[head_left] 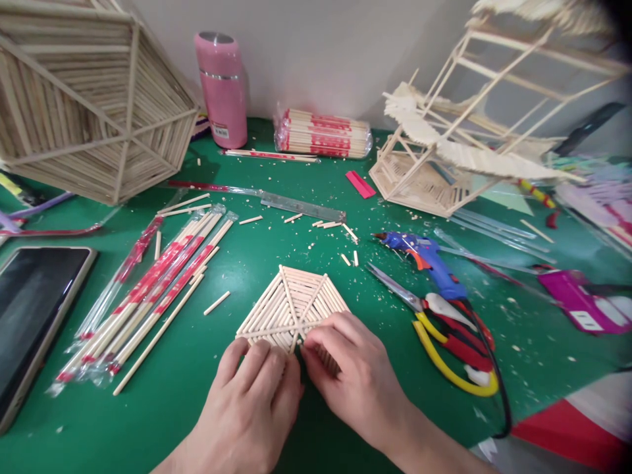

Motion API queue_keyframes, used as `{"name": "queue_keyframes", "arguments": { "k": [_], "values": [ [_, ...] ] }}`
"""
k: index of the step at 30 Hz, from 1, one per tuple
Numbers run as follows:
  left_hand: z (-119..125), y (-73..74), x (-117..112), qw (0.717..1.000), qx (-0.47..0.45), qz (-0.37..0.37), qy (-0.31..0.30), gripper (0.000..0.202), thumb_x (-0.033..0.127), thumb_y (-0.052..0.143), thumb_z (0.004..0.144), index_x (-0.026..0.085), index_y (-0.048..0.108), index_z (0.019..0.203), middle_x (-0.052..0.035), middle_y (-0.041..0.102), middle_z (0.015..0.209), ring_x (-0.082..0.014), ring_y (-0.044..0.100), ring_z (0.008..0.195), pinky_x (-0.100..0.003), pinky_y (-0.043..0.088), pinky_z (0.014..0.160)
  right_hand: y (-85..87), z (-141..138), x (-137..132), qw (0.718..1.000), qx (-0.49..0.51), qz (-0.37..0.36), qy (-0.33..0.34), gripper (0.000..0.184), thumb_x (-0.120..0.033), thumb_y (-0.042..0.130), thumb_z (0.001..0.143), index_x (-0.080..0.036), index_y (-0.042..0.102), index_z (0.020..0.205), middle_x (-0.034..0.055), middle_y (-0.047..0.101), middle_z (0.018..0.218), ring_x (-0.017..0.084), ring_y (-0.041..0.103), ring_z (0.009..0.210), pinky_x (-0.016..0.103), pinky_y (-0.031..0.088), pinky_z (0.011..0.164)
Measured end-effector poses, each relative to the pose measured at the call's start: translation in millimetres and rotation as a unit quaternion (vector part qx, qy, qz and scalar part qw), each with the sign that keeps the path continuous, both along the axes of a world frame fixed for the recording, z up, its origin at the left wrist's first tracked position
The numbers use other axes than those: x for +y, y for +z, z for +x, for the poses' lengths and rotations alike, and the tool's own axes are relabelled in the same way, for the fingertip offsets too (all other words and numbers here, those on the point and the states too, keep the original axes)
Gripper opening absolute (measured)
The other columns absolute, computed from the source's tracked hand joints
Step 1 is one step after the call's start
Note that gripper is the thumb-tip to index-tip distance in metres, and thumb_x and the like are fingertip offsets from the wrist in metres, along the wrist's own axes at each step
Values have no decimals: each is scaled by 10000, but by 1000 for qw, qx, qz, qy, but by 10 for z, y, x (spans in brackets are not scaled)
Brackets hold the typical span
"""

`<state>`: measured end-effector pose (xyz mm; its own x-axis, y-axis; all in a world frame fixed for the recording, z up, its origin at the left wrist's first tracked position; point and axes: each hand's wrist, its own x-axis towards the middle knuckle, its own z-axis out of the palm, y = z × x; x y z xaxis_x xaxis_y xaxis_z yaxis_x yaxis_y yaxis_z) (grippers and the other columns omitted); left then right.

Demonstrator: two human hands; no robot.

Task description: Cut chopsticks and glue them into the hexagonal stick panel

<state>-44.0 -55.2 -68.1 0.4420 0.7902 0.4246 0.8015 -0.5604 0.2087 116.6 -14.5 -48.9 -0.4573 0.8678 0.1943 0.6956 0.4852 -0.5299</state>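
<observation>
Head view, panel: small stick panel (291,304), lower centre of frame, on the green desk (197,355).
Done: spokes meet at a hub; upper sectors look filled with rows of sticks.
Remaining: lower sectors sit under the hands, can't tell if filled. I'd call it mostly built.
Left hand (254,401): fingers curled at panel's lower-left edge; can't see a grip.
Right hand (353,372): narrow, thumb and fingertips near the hub; can't tell if pinching a stick.
Stock: bagged sticks (162,283), left of frame.
Tools: glue gun (427,257), scissors (397,288), right, both lying free.
</observation>
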Motion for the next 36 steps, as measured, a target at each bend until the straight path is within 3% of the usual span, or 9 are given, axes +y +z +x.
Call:
{"name": "queue_keyframes", "arguments": {
  "k": [36],
  "values": [
    [5,-2,-5,1000,-4,0,-2,194,166,459,849,111,624,936,-73,625,812,-226,513,782,-417,366,808,18,-6,21,1000,16,-23,-12,108,-89,534,779,-177,540,716,22,541,694,162,503,684,280,399,597]
  ]
}}
